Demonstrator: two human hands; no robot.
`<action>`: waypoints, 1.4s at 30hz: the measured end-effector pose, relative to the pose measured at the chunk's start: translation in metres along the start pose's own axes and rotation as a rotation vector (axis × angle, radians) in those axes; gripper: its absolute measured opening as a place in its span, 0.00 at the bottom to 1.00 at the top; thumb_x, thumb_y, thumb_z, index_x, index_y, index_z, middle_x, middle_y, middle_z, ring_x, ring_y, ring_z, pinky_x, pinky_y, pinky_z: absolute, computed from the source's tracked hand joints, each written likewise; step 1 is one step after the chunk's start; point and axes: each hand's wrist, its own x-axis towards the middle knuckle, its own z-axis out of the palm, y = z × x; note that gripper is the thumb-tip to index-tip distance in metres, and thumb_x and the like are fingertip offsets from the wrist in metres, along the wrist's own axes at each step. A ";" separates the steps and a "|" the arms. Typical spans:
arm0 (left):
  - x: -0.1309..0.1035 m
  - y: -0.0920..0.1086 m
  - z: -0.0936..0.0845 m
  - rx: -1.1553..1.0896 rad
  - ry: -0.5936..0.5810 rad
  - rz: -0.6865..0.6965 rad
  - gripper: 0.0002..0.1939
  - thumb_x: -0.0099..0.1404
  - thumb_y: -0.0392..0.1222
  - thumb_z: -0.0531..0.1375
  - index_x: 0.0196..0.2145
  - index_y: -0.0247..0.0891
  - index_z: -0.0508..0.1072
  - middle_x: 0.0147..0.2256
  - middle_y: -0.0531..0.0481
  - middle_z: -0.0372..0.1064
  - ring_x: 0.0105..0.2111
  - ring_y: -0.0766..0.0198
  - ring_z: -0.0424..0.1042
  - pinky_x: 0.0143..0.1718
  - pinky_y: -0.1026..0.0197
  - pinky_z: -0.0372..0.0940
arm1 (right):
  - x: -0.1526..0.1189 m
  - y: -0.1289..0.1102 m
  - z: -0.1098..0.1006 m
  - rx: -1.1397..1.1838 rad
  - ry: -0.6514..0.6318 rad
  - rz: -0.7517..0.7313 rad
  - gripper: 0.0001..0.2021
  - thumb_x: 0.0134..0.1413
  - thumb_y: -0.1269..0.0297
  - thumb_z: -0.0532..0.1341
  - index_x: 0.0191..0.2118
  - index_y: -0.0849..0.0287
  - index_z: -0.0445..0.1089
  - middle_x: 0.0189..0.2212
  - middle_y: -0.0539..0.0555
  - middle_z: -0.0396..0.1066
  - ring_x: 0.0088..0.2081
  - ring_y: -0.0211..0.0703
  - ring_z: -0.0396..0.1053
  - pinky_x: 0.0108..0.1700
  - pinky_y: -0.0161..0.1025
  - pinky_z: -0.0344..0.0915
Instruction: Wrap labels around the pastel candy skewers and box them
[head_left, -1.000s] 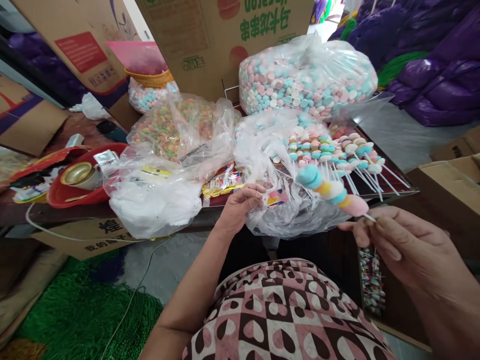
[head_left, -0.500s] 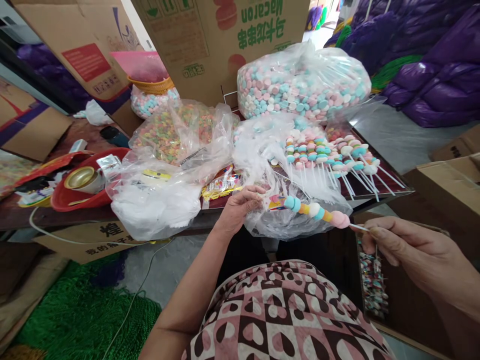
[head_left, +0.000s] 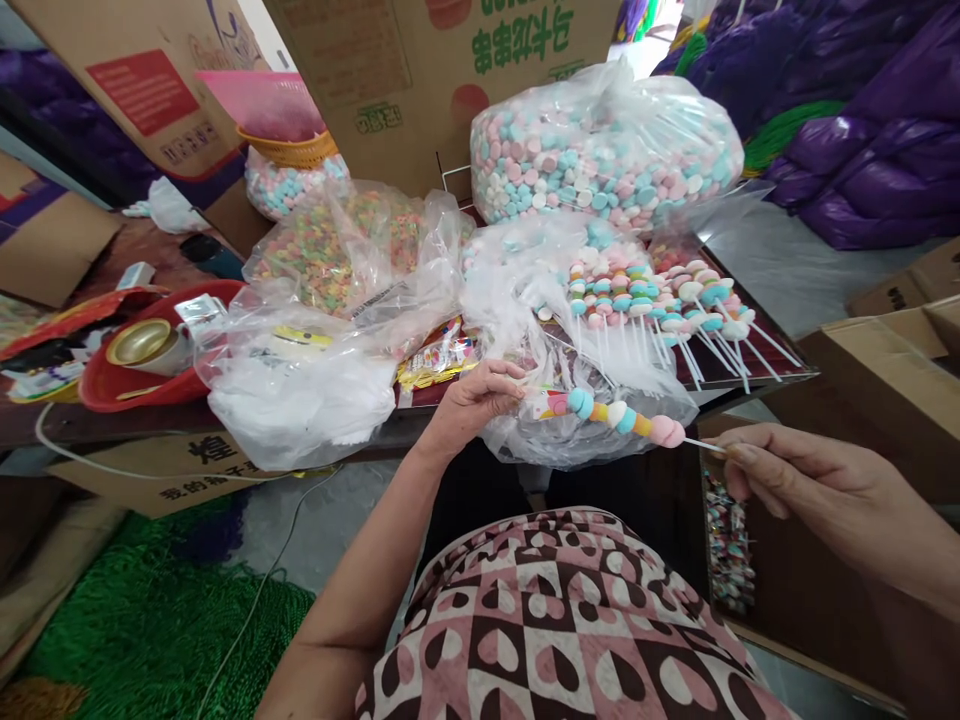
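Observation:
My right hand [head_left: 795, 468] pinches the white stick of a marshmallow skewer [head_left: 622, 417], which is threaded with blue, orange, white and pink pieces. Its far end points left, towards my left hand [head_left: 484, 398]. There my closed fingers grip a small printed plastic wrapper [head_left: 551, 403], partly see-through. The wrapper meets the blue pieces; I cannot tell whether the skewer's tip is inside it. Beyond my hands, several finished-looking skewers [head_left: 619, 285] lie in rows with their sticks towards me. Left of them is a stack of printed yellow wrappers [head_left: 441, 355].
Behind the skewers stands a big bag of marshmallows [head_left: 600, 150]. To its left are a bag of small gummy candies [head_left: 337, 250], a white plastic bag [head_left: 300, 400] and a red basin [head_left: 112, 370]. An open carton [head_left: 810, 600] with wrapped skewers stands low at right.
The view has shifted slightly. Both hands keep their grips, and the skewer and wrapper stay end to end between them, with the wrapper's print now showing flatter.

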 end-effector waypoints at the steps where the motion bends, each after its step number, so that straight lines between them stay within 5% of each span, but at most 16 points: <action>1: 0.000 0.000 0.000 0.011 0.000 0.008 0.04 0.60 0.42 0.67 0.33 0.43 0.81 0.44 0.46 0.72 0.47 0.60 0.71 0.49 0.57 0.65 | 0.000 0.000 0.001 -0.013 -0.002 0.000 0.25 0.53 0.36 0.59 0.25 0.56 0.72 0.18 0.51 0.68 0.17 0.36 0.60 0.19 0.34 0.58; 9: 0.001 0.003 -0.002 0.094 -0.010 0.043 0.06 0.61 0.45 0.66 0.33 0.41 0.81 0.44 0.45 0.73 0.47 0.59 0.71 0.47 0.56 0.66 | 0.001 0.008 0.001 -0.168 0.007 -0.031 0.26 0.53 0.35 0.58 0.29 0.56 0.74 0.20 0.51 0.70 0.21 0.39 0.65 0.24 0.35 0.61; 17: 0.002 0.004 -0.001 0.095 0.007 -0.024 0.08 0.61 0.47 0.66 0.33 0.40 0.79 0.40 0.47 0.73 0.42 0.62 0.71 0.39 0.61 0.66 | 0.008 0.031 0.027 0.255 0.081 0.049 0.17 0.54 0.46 0.65 0.34 0.57 0.74 0.18 0.48 0.68 0.21 0.37 0.62 0.26 0.34 0.60; 23: 0.000 -0.009 -0.007 0.005 0.223 -0.173 0.13 0.59 0.51 0.66 0.34 0.39 0.77 0.34 0.51 0.73 0.31 0.68 0.67 0.34 0.64 0.64 | 0.024 0.023 0.044 0.709 0.172 0.159 0.15 0.46 0.49 0.71 0.33 0.56 0.75 0.13 0.44 0.61 0.21 0.39 0.65 0.36 0.39 0.69; 29: -0.006 -0.014 -0.010 -0.016 0.220 -0.206 0.13 0.60 0.51 0.65 0.35 0.38 0.75 0.33 0.52 0.72 0.30 0.68 0.67 0.35 0.64 0.64 | 0.047 -0.020 0.079 0.845 -0.139 0.216 0.16 0.47 0.53 0.70 0.39 0.56 0.73 0.28 0.53 0.77 0.31 0.45 0.75 0.39 0.42 0.71; 31: -0.007 -0.011 -0.010 0.038 0.191 -0.180 0.12 0.62 0.50 0.64 0.35 0.38 0.75 0.33 0.51 0.72 0.32 0.67 0.68 0.36 0.63 0.64 | 0.059 -0.031 0.093 0.815 -0.190 0.177 0.12 0.46 0.57 0.70 0.34 0.57 0.70 0.32 0.55 0.78 0.29 0.43 0.74 0.35 0.40 0.69; 35: -0.008 -0.002 -0.012 0.222 0.149 -0.021 0.07 0.65 0.45 0.62 0.35 0.39 0.75 0.34 0.50 0.73 0.36 0.64 0.70 0.40 0.61 0.65 | 0.079 -0.041 0.108 0.760 0.017 0.083 0.05 0.44 0.67 0.65 0.26 0.58 0.67 0.29 0.51 0.75 0.20 0.31 0.61 0.25 0.33 0.58; 42: -0.008 -0.003 -0.007 0.520 0.130 0.216 0.06 0.67 0.42 0.60 0.36 0.39 0.76 0.36 0.46 0.73 0.40 0.62 0.72 0.44 0.59 0.66 | 0.088 -0.039 0.122 0.687 0.028 0.070 0.10 0.51 0.60 0.63 0.37 0.59 0.75 0.17 0.47 0.65 0.21 0.35 0.60 0.25 0.33 0.55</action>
